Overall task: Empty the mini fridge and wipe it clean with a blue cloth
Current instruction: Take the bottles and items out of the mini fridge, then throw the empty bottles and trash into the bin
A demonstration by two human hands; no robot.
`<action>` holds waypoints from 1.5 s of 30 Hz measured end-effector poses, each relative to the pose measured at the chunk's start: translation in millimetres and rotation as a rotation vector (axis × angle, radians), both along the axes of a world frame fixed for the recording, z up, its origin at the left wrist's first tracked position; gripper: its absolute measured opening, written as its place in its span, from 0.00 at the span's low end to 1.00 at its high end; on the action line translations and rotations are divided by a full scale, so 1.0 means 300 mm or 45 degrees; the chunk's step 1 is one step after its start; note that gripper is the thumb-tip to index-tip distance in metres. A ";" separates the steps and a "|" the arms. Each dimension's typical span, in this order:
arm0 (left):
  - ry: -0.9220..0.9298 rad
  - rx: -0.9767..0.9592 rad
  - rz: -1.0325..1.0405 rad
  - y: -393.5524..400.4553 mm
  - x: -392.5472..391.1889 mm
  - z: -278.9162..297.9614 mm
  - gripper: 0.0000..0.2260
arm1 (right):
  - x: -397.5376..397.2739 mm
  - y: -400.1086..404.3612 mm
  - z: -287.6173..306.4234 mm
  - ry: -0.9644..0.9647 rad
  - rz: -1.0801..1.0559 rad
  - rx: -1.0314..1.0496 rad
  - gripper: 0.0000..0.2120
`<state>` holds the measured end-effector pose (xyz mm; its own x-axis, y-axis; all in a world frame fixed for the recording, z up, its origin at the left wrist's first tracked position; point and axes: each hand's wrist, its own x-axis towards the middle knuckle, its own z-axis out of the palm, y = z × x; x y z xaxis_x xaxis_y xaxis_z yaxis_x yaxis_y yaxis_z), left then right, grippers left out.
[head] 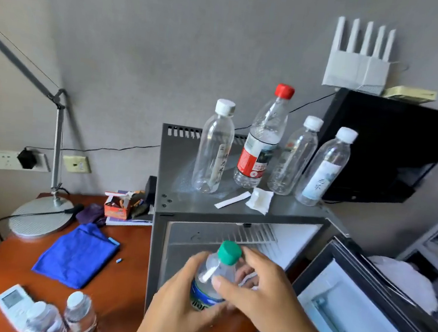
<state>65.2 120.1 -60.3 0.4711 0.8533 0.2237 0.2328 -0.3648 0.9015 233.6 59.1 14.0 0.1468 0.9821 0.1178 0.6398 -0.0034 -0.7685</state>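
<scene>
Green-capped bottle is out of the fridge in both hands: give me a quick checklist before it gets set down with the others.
1. Grip: left hand and right hand both wrap the green-capped bottle. Ok.
2. Cap: green cap appears seated on the neck. Ok.
3. Room on the fridge top: four bottles stand at the back; a paper strip and a sachet lie near the front edge; bare metal on the left. Ok.
4. Fridge door: swung open to the right. Ok.
5. Fridge emptied: the hands block the lower interior. Cannot tell.
6. Blue cloth: lying on the wooden desk, left of the fridge. Ok.
</scene>
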 end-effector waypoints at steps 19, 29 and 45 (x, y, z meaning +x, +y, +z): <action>-0.412 -0.114 0.049 0.086 -0.333 0.329 0.23 | -0.134 0.541 0.590 -1.207 -0.525 0.358 0.20; -0.470 -0.266 -0.143 -0.023 -0.254 0.155 0.20 | -0.062 0.071 0.554 -0.718 -0.595 0.505 0.17; -0.164 -0.419 -0.993 -0.996 0.315 0.085 0.25 | 0.200 -1.359 0.101 -0.416 -1.096 0.020 0.15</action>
<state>159.7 -178.6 -34.9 0.9383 0.3267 0.1133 -0.0874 -0.0930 0.9918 293.6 -348.5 44.2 0.7833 0.5474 0.2945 0.6067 -0.5700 -0.5541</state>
